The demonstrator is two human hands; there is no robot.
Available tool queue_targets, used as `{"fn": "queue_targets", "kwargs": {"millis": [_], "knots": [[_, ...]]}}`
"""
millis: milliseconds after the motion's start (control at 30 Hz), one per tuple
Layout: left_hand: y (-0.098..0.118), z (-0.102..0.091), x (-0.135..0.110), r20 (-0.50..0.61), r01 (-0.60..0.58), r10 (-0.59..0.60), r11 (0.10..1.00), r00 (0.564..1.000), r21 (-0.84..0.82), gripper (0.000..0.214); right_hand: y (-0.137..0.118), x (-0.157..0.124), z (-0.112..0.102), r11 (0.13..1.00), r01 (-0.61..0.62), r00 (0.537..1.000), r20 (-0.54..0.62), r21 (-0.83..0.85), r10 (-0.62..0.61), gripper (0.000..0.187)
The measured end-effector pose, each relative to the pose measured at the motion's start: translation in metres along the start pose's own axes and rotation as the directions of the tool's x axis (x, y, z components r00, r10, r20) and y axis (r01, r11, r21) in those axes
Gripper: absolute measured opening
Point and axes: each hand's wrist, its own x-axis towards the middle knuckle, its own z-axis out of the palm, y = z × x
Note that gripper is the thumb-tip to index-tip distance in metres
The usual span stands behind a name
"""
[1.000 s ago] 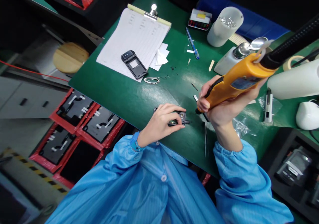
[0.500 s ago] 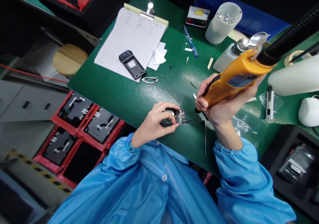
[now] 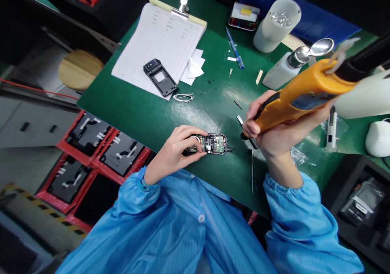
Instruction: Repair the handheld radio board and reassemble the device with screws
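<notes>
Screwdriver [image 3: 307, 89] in right grip [image 3: 276, 139], near device [image 3: 218, 144]

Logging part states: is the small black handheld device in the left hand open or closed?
Open: the small black handheld device shows its bare green circuit board.

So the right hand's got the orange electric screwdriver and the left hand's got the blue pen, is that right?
Almost: the head view shows the left hand holding an opened handheld electronic device, while the blue pen lies on the green table. The right hand does hold the orange electric screwdriver.
</notes>
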Motion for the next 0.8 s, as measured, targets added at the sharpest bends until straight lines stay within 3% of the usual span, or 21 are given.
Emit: {"fn": "queue_targets", "kwargs": {"millis": [133, 233, 400, 533, 600, 700, 800], "knots": [[-0.004, -0.010, 0.010, 0.008, -0.030, 0.030, 0.999, 1.000, -0.025, 0.016, -0.015, 0.007, 0.000, 0.994, 0.103, 0.991, -0.082, -0.047, -0.106, 0.084], [-0.013, -0.014, 0.037, 0.022, -0.104, 0.104, 0.994, 0.994, 0.018, 0.020, -0.024, 0.019, -0.003, 0.983, 0.163, 0.982, -0.077, -0.086, -0.170, 0.073], [-0.034, -0.005, 0.103, 0.268, -0.180, 0.106, 0.945, 0.958, 0.273, 0.020, -0.024, 0.039, -0.006, 0.973, 0.150, 0.978, -0.119, -0.175, -0.172, 0.076], [-0.045, 0.003, 0.140, 0.399, -0.216, 0.073, 0.919, 0.914, 0.329, 0.007, -0.015, 0.049, -0.008, 0.967, 0.232, 0.965, -0.098, -0.110, -0.242, 0.079], [-0.046, 0.004, 0.150, 0.405, -0.187, 0.071, 0.949, 0.912, 0.256, 0.013, -0.011, 0.053, -0.007, 0.956, 0.289, 0.951, -0.096, -0.045, -0.292, 0.080], [-0.044, 0.007, 0.159, 0.328, -0.136, 0.128, 0.991, 0.936, 0.001, 0.024, -0.013, 0.056, -0.002, 0.950, 0.311, 0.945, -0.117, 0.037, -0.305, 0.083], [-0.040, 0.012, 0.162, 0.223, -0.153, 0.190, 0.973, 0.956, -0.174, 0.022, -0.023, 0.057, 0.002, 0.965, 0.255, 0.952, -0.192, 0.062, -0.240, 0.104]]}}
